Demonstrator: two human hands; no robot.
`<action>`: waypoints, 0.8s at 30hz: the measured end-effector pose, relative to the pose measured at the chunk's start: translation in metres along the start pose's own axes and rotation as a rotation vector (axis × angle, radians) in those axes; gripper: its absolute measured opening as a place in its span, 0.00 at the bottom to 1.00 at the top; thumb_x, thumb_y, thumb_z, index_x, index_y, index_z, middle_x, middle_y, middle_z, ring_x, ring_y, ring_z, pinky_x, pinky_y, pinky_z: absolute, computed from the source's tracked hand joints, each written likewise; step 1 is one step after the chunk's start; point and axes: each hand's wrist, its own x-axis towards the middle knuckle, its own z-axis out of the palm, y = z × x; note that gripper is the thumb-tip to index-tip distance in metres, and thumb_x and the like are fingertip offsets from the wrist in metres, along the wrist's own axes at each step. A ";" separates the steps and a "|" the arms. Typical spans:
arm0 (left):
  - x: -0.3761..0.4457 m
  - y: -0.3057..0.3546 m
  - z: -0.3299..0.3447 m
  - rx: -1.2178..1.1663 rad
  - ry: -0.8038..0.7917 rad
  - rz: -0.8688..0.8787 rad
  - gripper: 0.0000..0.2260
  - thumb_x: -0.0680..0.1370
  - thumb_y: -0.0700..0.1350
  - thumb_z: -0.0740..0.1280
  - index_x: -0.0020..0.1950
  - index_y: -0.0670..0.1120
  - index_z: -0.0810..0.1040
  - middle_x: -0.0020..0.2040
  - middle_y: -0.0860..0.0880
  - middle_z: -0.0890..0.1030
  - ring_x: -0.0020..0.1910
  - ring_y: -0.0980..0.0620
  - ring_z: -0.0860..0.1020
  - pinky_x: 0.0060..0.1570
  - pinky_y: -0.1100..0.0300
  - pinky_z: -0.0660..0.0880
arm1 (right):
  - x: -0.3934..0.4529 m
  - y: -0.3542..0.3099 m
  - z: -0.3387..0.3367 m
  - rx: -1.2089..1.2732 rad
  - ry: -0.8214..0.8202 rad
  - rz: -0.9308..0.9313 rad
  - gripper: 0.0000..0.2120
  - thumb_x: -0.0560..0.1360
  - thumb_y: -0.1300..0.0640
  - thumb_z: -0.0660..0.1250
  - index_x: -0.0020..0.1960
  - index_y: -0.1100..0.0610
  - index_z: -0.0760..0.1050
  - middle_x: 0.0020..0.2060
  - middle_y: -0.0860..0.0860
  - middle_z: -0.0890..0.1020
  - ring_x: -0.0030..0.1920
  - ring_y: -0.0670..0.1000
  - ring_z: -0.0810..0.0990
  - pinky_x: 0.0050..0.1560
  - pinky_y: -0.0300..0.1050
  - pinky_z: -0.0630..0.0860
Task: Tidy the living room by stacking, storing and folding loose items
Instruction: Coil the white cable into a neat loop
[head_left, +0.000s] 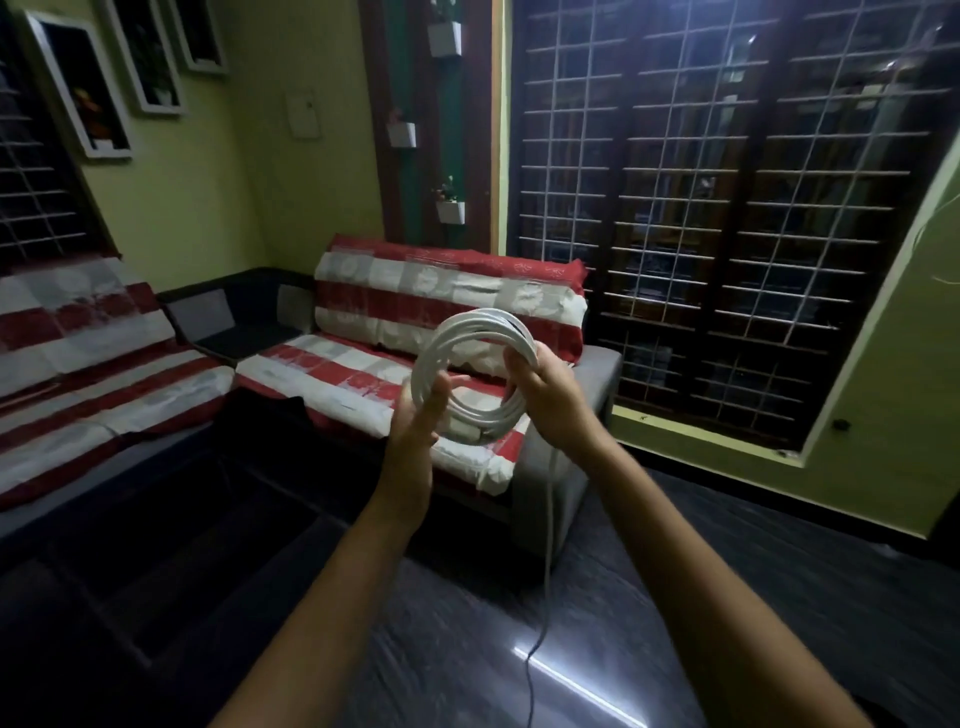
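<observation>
While the right hand (550, 397) grips a round coil of smooth white cable (470, 371), left hand (415, 431) fingers lie straight against it; loose end dangles floorward.

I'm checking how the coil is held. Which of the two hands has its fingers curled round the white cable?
The right hand: it grips the white cable coil at its right side. The left hand only touches the coil's left edge with straight fingers.
</observation>
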 end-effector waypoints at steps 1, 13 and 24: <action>0.001 0.001 -0.006 0.036 0.022 -0.006 0.38 0.62 0.77 0.63 0.65 0.57 0.70 0.61 0.57 0.78 0.60 0.58 0.75 0.62 0.51 0.70 | 0.004 -0.002 -0.007 -0.089 -0.057 0.001 0.09 0.82 0.51 0.56 0.47 0.54 0.71 0.36 0.46 0.74 0.33 0.41 0.72 0.36 0.38 0.70; 0.047 0.012 0.015 1.161 -0.304 0.147 0.56 0.54 0.83 0.33 0.69 0.56 0.69 0.43 0.46 0.84 0.47 0.45 0.81 0.46 0.52 0.77 | 0.026 -0.034 -0.006 -0.604 -0.791 0.092 0.13 0.79 0.68 0.58 0.38 0.57 0.67 0.34 0.44 0.69 0.32 0.36 0.75 0.32 0.26 0.68; 0.056 0.005 0.018 1.118 -0.583 -0.143 0.32 0.66 0.75 0.55 0.33 0.49 0.83 0.25 0.55 0.78 0.27 0.61 0.75 0.34 0.65 0.71 | 0.020 0.005 -0.030 -0.331 -0.903 0.365 0.13 0.70 0.57 0.75 0.50 0.62 0.77 0.40 0.54 0.80 0.40 0.50 0.77 0.35 0.38 0.71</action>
